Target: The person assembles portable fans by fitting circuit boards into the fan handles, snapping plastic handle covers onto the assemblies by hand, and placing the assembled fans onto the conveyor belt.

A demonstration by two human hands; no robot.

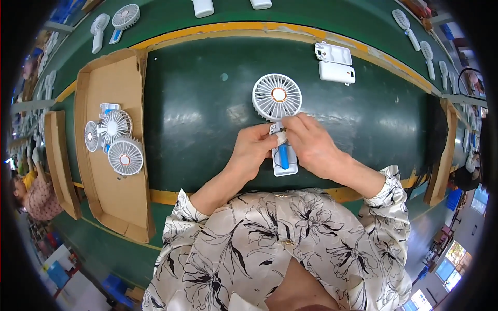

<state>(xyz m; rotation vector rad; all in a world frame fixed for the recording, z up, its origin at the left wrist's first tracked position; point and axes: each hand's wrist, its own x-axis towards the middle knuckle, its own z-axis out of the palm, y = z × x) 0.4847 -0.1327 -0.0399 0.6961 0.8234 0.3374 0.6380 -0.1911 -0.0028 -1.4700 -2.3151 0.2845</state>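
A white handheld fan lies on the green table in front of me, its round grille pointing away from me. Its handle is opened up, and inside shows a blue battery cell with thin dark wires. My left hand pinches the handle's left side near the neck, thumb and fingers pressed together. From the right, my right hand bends its fingers over the top of the handle, just below the grille. The fingers of both hands meet there and cover what lies between them.
A shallow cardboard tray at my left holds several white fans. Two white plastic casing pieces lie at the back right. Beyond the yellow-edged strip, more fans rest on a green surface. Another person is at the far left.
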